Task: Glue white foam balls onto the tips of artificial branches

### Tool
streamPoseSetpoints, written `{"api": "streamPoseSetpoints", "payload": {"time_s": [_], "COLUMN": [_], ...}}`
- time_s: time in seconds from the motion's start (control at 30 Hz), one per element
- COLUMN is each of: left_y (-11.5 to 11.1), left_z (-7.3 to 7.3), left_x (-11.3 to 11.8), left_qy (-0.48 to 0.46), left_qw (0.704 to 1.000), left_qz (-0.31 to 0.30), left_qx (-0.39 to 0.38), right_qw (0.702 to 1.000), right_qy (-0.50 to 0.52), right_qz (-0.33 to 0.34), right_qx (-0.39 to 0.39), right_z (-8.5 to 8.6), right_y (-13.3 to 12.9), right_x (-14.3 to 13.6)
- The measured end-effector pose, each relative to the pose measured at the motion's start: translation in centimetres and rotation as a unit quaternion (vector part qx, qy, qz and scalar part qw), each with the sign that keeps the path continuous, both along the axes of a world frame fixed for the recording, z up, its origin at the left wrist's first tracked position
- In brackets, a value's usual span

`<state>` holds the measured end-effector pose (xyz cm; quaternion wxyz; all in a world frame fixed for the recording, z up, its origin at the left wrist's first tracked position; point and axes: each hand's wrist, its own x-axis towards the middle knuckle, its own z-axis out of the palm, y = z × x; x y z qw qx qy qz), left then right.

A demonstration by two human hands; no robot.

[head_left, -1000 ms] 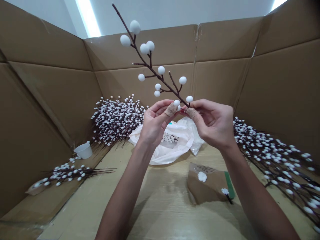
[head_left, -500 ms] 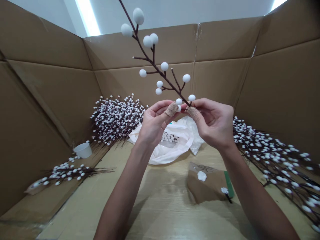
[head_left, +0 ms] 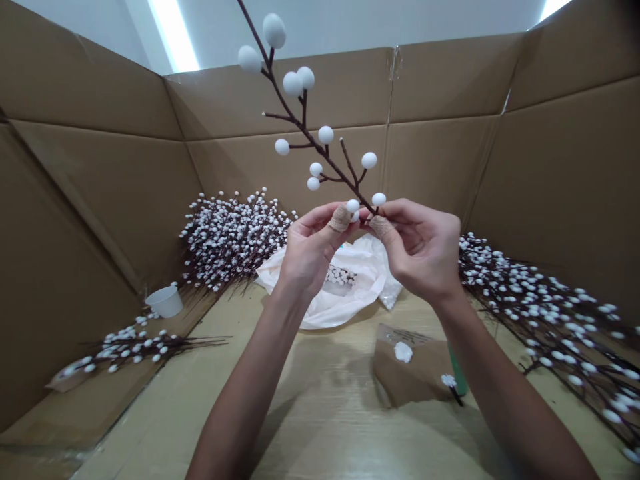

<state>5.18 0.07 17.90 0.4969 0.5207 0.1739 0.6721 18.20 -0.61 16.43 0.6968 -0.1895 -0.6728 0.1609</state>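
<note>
As right hand (head_left: pixel 425 247) pinches, branch (head_left: pixel 320 150) steeper, tip cropped

The branch (head_left: pixel 311 139) is dark brown and its berries (head_left: pixel 274 31) plain white, colours repeated in the heaped sprays (head_left: pixel 235 237). The thumb wraps (head_left: pixel 341 219) are tan, the cardboard walls (head_left: pixel 440 87) brown. The plastic bag (head_left: pixel 345 312) and cup (head_left: pixel 166 302) are white; the tabletop (head_left: pixel 320 413) is pale yellow with faint streaks. The cardboard scrap (head_left: pixel 415 380) is brown, with a white blob (head_left: pixel 403 352) and a green strip (head_left: pixel 459 375).
</note>
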Motion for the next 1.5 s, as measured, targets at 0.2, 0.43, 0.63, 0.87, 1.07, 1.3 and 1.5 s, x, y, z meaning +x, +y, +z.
{"api": "streamPoseSetpoints", "payload": {"time_s": [0.2, 0.43, 0.63, 0.87, 1.07, 1.3, 1.5], "left_y": [-0.2, -0.2, -0.4, -0.5, -0.5, -0.2, 0.1], "left_z": [0.2, 0.0, -0.1, -0.4, -0.4, -0.7, -0.7], "left_x": [0.2, 0.1, 0.4, 0.8, 0.9, 1.2, 0.7], "left_qy": [-0.003, 0.012, 0.002, 0.007, -0.002, -0.013, 0.006], "left_qw": [1.0, 1.0, 1.0, 0.999, 0.999, 0.999, 0.999], "left_qz": [0.007, 0.004, 0.009, 0.026, 0.03, 0.039, 0.031], "left_qx": [-0.011, 0.018, 0.021, 0.026, 0.03, 0.032, 0.032], "right_qw": [1.0, 1.0, 1.0, 0.999, 0.999, 0.998, 1.0], "right_qy": [0.011, 0.001, 0.012, 0.013, 0.013, 0.006, 0.021], "right_qz": [0.014, -0.011, -0.01, -0.031, -0.034, -0.063, 0.0], "right_qx": [0.017, 0.005, 0.013, 0.009, 0.018, 0.019, 0.001], "right_z": [0.0, 0.0, 0.0, 0.0, -0.1, -0.2, -0.2], "right_y": [0.0, 0.0, -0.1, 0.0, 0.1, 0.3, 0.6], "right_x": [0.0, -0.1, -0.1, 0.0, 0.0, 0.0, 0.0]}}
